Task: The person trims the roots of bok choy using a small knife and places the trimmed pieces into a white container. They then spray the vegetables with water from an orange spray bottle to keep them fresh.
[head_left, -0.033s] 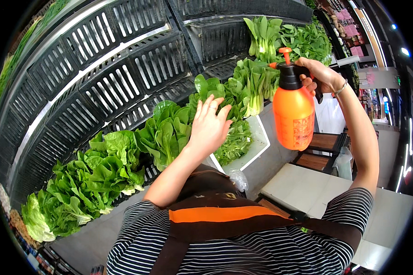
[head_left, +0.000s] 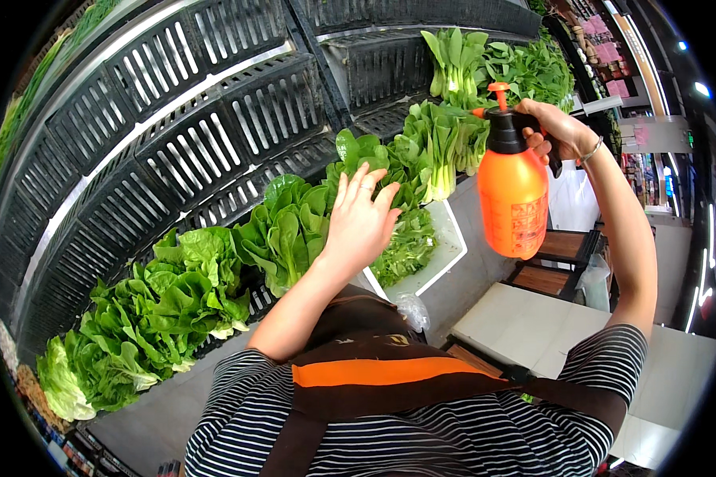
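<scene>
My right hand (head_left: 555, 132) is closed round the black handle of an orange spray bottle (head_left: 513, 203), which hangs upright at the right with its orange nozzle toward the greens. The bottle has a black collar and an orange pump knob on top. My left hand (head_left: 361, 211) is over the leafy greens (head_left: 358, 151) in the middle, fingers spread and holding nothing that I can see. Whether its fingertips touch the leaves I cannot tell. Beside it stand dark round-leaved greens (head_left: 282, 234). Pale-stemmed greens (head_left: 439, 155) stand between my left hand and the bottle.
Lettuce (head_left: 159, 326) lines the rack at the left. Black slatted crates (head_left: 207, 147) rise behind it. A white tub (head_left: 453, 246) with cut greens sits below my left hand. More greens (head_left: 529, 70) stand at the far right. A pale counter (head_left: 525, 326) is at the right.
The spray bottle and my right hand have shifted slightly to the right. My left hand has barely moved.
</scene>
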`<action>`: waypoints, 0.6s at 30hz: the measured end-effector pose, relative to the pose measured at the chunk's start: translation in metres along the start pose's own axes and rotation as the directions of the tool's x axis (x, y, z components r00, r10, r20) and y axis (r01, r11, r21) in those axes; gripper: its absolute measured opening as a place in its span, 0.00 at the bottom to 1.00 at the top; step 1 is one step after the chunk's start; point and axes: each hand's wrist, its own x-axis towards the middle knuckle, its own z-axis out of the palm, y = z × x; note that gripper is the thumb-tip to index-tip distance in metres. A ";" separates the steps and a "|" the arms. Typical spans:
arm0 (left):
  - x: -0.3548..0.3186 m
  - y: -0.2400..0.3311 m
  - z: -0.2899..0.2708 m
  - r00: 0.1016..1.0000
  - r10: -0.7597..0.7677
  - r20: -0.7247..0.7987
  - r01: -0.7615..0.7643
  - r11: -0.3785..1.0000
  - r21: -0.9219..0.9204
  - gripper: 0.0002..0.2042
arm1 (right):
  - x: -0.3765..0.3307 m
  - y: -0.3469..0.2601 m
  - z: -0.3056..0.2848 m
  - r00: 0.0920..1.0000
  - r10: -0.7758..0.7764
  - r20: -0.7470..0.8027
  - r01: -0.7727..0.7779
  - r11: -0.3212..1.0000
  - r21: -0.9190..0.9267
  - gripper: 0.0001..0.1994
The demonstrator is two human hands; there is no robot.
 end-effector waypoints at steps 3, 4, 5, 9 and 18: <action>0.001 0.005 -0.013 0.996 0.037 -0.078 -0.041 0.998 -0.055 0.15 | 0.005 0.003 -0.027 0.995 -0.032 -0.090 0.024 0.996 -0.080 0.19; 0.001 0.009 -0.016 0.994 0.057 -0.098 -0.065 0.995 -0.074 0.15 | 0.008 0.008 -0.038 0.997 -0.041 -0.070 0.036 0.997 -0.072 0.19; 0.003 0.012 -0.020 0.988 0.086 -0.130 -0.095 0.994 -0.060 0.13 | 0.007 0.009 -0.040 0.996 -0.031 -0.079 0.025 0.997 -0.079 0.18; 0.000 0.024 -0.005 0.989 0.112 -0.094 -0.144 0.859 -0.491 0.13 | 0.001 0.015 -0.040 1.000 0.027 0.000 -0.027 0.997 -0.073 0.17; 0.039 0.068 0.181 0.671 -0.604 0.430 0.729 0.432 -0.532 0.48 | 0.009 -0.008 -0.018 0.998 -0.007 0.070 0.008 1.000 -0.011 0.18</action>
